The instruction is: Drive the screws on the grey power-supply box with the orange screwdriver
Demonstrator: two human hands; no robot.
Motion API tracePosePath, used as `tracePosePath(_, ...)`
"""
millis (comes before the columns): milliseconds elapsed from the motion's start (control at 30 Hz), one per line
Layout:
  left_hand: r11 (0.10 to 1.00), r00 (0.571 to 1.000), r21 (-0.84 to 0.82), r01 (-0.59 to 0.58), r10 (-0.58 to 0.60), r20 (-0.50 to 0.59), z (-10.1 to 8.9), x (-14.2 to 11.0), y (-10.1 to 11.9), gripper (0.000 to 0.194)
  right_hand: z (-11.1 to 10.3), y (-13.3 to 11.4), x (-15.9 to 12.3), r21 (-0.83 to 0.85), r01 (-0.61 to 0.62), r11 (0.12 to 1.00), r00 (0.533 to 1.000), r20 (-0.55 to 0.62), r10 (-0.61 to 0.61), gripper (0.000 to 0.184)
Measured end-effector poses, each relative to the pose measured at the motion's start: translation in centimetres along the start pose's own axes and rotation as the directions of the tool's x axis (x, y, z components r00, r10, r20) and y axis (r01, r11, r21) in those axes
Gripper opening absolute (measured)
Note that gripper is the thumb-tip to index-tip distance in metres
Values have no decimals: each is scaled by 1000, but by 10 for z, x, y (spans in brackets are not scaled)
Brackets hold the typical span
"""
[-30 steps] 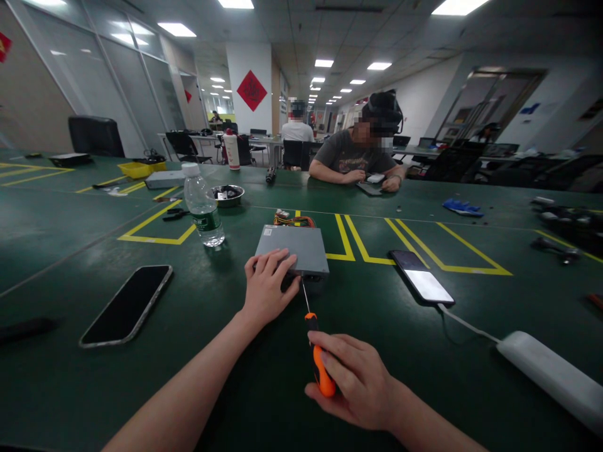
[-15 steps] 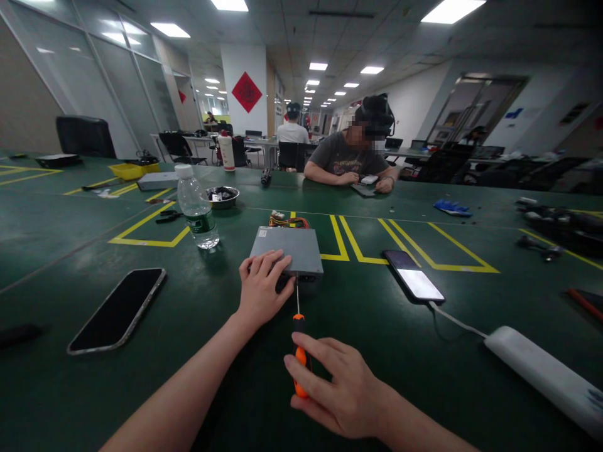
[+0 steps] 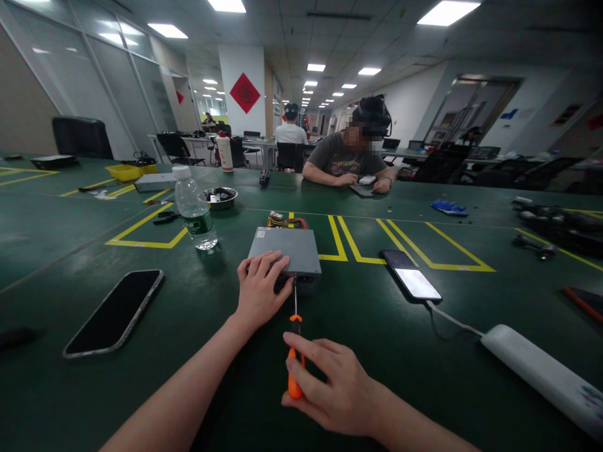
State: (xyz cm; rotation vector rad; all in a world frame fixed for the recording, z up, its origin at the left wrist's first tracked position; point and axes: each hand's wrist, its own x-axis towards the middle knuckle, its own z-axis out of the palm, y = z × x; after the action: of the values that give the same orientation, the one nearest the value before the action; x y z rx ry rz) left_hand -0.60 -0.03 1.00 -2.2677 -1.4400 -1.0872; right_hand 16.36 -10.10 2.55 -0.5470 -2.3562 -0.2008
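A grey metal computer power supply (image 3: 294, 243) lies on the green table, its bundle of coloured cables (image 3: 287, 221) at the far side. My left hand (image 3: 261, 285) grips its near left corner, fingers on the top and thumb down at the front face. In my right hand (image 3: 330, 383) is a screwdriver (image 3: 294, 370) with an orange and black handle, held between thumb and fingers. Its shaft points away from me, and the tip meets the front face of the power supply beside my left thumb. The exact spot at the tip is too small to make out.
A water bottle (image 3: 195, 213) and a dark phone (image 3: 115, 312) stand and lie to the left. To the right are a lit phone (image 3: 412, 276) on a cable and a white power strip (image 3: 541, 376). A metal bowl (image 3: 221, 199) sits behind the bottle. Across the table sits a person (image 3: 346, 157).
The screwdriver handle has turned a little, and my right fingers have shifted on it. My left hand and the power supply keep their places; the view has moved slightly.
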Motion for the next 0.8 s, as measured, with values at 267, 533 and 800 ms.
tracePosePath(267,1000,1000,20,-7,7,7,-1,1,1,33,-3,-2,3,-2,-42,999,998,45,42,32)
tracePosePath(533,1000,1000,10,0,0,12,0,0,-1,33,0,0,2,-60,31,998,997,-70,-35,21)
tracePosePath(800,1000,1000,0,6,-6,9,1,0,-1,33,0,-2,2,-34,12,999,999,31,-11,26)
